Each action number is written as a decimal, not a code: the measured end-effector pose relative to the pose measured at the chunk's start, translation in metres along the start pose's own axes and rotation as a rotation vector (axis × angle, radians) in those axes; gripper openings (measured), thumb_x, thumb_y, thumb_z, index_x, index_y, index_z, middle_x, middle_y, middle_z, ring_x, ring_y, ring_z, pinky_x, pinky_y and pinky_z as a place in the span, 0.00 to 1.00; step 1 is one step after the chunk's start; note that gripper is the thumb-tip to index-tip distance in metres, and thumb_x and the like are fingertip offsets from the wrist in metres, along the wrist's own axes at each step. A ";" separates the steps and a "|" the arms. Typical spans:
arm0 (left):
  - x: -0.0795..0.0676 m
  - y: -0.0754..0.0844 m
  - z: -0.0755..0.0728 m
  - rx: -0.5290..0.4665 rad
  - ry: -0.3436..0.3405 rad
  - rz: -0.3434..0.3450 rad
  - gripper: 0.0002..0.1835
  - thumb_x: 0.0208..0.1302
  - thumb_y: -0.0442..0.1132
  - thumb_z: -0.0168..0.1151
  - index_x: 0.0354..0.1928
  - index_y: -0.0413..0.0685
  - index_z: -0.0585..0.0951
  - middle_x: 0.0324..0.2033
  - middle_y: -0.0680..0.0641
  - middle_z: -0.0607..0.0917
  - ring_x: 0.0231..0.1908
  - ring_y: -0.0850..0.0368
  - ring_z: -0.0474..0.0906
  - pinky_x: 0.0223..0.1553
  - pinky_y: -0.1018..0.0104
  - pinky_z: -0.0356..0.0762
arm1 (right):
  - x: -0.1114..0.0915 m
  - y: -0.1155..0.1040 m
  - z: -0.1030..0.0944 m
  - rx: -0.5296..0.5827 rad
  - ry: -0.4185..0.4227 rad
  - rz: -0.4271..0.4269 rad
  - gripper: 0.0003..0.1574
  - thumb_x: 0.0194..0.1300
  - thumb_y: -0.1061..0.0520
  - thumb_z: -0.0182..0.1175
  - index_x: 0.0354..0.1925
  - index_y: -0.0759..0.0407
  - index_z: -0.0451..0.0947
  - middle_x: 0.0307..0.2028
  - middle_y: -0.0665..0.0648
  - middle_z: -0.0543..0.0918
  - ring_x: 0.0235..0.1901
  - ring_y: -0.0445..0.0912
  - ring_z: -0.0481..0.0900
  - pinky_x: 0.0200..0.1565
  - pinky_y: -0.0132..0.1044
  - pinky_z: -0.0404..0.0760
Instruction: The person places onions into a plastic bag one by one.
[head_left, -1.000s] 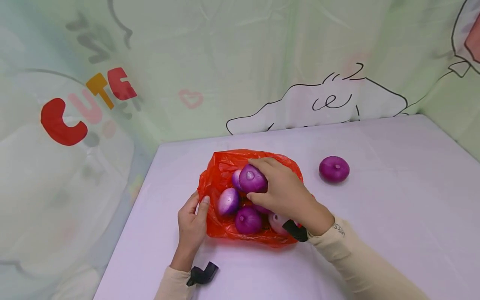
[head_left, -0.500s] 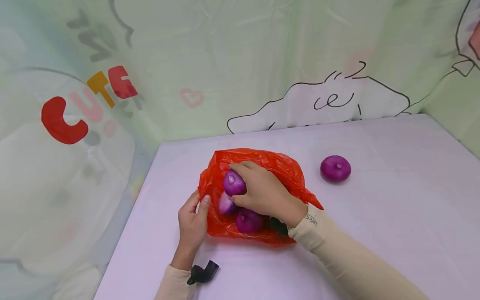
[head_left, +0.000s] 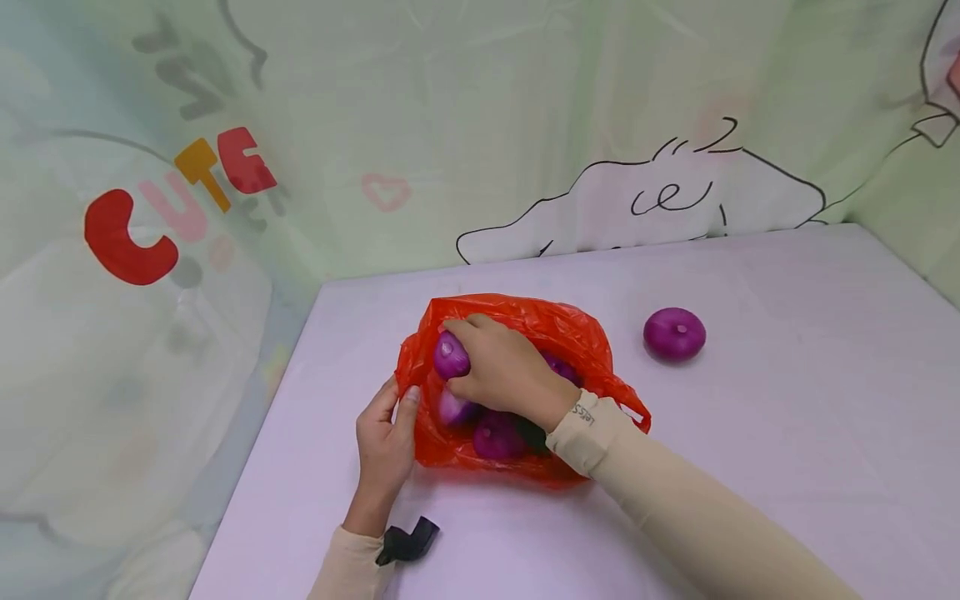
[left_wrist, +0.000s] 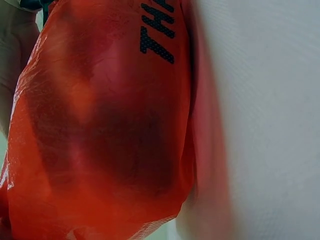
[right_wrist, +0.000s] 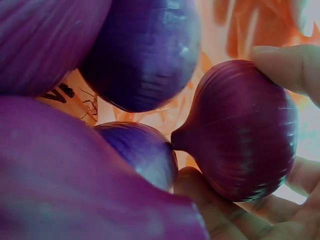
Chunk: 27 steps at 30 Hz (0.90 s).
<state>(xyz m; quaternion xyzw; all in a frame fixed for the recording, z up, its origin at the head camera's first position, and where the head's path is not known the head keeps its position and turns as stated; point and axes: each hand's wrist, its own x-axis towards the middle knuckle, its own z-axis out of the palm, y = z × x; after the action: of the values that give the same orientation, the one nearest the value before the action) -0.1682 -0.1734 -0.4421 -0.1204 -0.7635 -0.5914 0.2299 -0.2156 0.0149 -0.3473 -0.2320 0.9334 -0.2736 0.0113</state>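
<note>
My right hand [head_left: 506,367] reaches into an open red plastic bag [head_left: 536,312] and grips a purple onion [head_left: 451,356] between thumb and fingers. In the right wrist view that onion [right_wrist: 240,130] shows its pointed neck, with several other onions close around it. Below the hand in the bag lie a paler onion [head_left: 454,407] and a dark purple onion [head_left: 498,435]; another onion [head_left: 561,367] shows past the wrist. My left hand [head_left: 386,437] pinches the bag's left rim, thumb on the near side. Dark lettering marks the bag's side [left_wrist: 100,125] in the left wrist view.
A single purple onion [head_left: 674,335] sits on the pale lilac table [head_left: 787,375], right of the bag. Behind the table hangs a light printed curtain [head_left: 420,125] with cartoon drawings. A black strap end [head_left: 407,540] sticks out from the left wrist.
My right hand has carried its onion leftward across the bag toward the left rim. The bag's right handle part has come into view behind the wrist. The left hand has kept its grip.
</note>
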 end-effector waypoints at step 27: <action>0.000 -0.004 0.000 0.009 -0.002 0.015 0.17 0.77 0.32 0.58 0.63 0.37 0.82 0.63 0.44 0.84 0.64 0.47 0.80 0.62 0.68 0.78 | 0.020 -0.004 0.024 -0.151 -0.010 0.007 0.46 0.64 0.49 0.73 0.74 0.58 0.69 0.64 0.63 0.79 0.56 0.58 0.83 0.61 0.56 0.83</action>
<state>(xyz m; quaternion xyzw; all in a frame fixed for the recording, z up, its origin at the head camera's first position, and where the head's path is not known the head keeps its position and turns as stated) -0.1699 -0.1741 -0.4460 -0.1258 -0.7654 -0.5862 0.2339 -0.2285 -0.0091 -0.3630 -0.2303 0.9521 -0.2012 -0.0005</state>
